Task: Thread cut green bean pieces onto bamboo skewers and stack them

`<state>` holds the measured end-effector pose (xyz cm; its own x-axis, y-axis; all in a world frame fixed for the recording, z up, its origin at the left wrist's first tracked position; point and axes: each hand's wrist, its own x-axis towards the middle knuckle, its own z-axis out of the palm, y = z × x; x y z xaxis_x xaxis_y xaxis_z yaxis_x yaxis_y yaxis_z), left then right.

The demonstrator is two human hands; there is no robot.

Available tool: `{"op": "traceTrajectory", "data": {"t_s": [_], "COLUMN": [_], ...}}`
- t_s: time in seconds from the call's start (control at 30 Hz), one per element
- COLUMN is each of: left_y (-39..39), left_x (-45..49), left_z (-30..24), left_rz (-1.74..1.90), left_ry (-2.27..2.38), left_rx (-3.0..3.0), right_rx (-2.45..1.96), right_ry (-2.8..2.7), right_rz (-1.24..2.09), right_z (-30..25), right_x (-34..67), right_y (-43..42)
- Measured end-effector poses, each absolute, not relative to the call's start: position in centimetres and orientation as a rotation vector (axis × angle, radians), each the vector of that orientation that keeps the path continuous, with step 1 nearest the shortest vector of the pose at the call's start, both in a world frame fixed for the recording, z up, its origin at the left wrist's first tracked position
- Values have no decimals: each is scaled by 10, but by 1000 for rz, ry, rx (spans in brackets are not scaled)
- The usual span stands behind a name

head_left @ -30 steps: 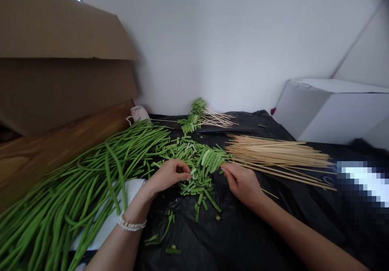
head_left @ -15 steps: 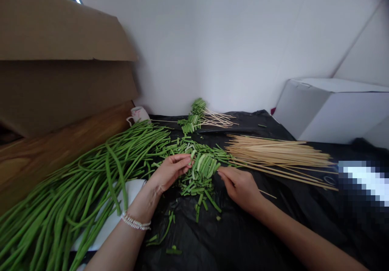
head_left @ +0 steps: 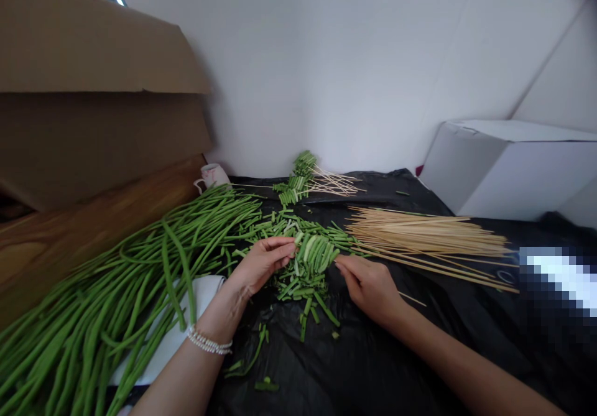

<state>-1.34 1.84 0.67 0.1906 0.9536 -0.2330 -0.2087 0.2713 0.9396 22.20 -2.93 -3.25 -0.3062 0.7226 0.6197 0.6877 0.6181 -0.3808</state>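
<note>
Black sheeting (head_left: pixel 364 366) spreads wide between forearms (head_left: pixel 186 369); left fingers (head_left: pixel 282 251) pinch a bean piece (head_left: pixel 298 239), right fingers (head_left: pixel 349 265) a skewer (head_left: pixel 413 298).

Cardboard box (head_left: pixel 102 36) left, mug (head_left: pixel 215 175) near wall (head_left: pixel 368 61), white box (head_left: pixel 532 170) right

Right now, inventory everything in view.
Long beans: many, green, left
Cut pieces: many, green, centre
Row of pieces: one, green, centre
Loaded skewers: several, green, back
Bare skewers: many, tan, right
Mug: one, whitish, back left
Cardboard box: one, brown, upper left
White box: one, white, right
Sheet: one, black, beneath
Wooden surface: one, brown, left
Unclear item: one, white, beneath beans
Wall: one, white, behind
Bracelet strands: several, white, left wrist
Left hand: one, bare, centre
Right hand: one, bare, centre
</note>
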Motion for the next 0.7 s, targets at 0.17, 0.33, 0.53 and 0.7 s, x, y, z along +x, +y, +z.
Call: {"op": "traceTrajectory", "data": {"t_s": [0.17, 0.33, 0.53, 0.7], "left_y": [18, 19, 18, 16], "left_x": [-11, -11, -10, -8], "left_z": [7, 4, 3, 5], "left_rz": [1036, 1049, 1030, 999], "left_ry": [1036, 1071, 1050, 1044], "left_rx": [960, 1000, 975, 978], "right_rx": [-1132, -1147, -1129, -1128], "right_ry": [-2060, -2061, -2055, -2052], "right_rz": [53, 72, 135, 174], "right_z": [-31, -32, -31, -32], "right_x": [222, 221, 218, 218], "right_y": [-30, -30, -32, -33]}}
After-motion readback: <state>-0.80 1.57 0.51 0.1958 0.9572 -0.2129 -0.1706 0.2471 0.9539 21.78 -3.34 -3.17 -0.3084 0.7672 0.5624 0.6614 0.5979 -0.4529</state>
